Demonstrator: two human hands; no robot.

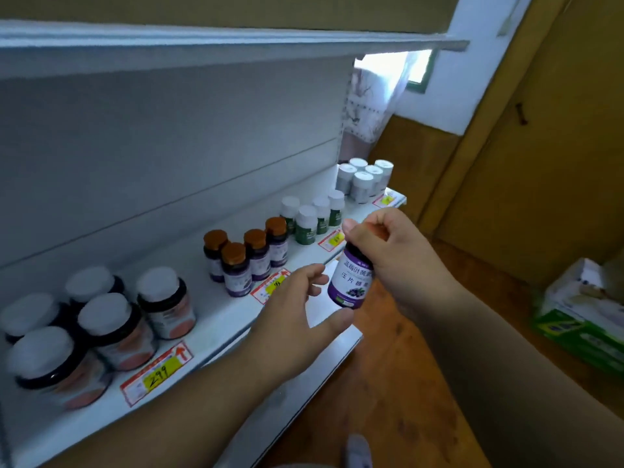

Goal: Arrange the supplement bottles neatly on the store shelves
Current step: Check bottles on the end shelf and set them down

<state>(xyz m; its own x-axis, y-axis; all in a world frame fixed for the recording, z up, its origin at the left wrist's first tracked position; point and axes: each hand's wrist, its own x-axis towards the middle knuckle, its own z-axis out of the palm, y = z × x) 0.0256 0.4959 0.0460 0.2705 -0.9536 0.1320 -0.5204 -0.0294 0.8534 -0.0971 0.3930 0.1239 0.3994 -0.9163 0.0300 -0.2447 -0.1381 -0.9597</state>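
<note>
My right hand (388, 251) grips a purple-labelled supplement bottle (351, 282) by its cap, holding it upright in front of the white shelf (216, 325). My left hand (297, 309) reaches toward the bottle with fingers spread and relaxed; its thumb sits just under the bottle's base. On the shelf stand several matching purple bottles with brown caps (246, 258), several green-labelled white-capped bottles (310, 217), several grey white-capped bottles (364, 179) at the far end, and several large dark jars with white lids (101, 322) near me.
Red and yellow price tags (158, 371) line the shelf's front edge. An upper shelf (202, 42) hangs overhead. A wooden floor (398, 383) lies below, with an open cardboard box (587, 309) at the right and a wooden door (540, 146) behind it.
</note>
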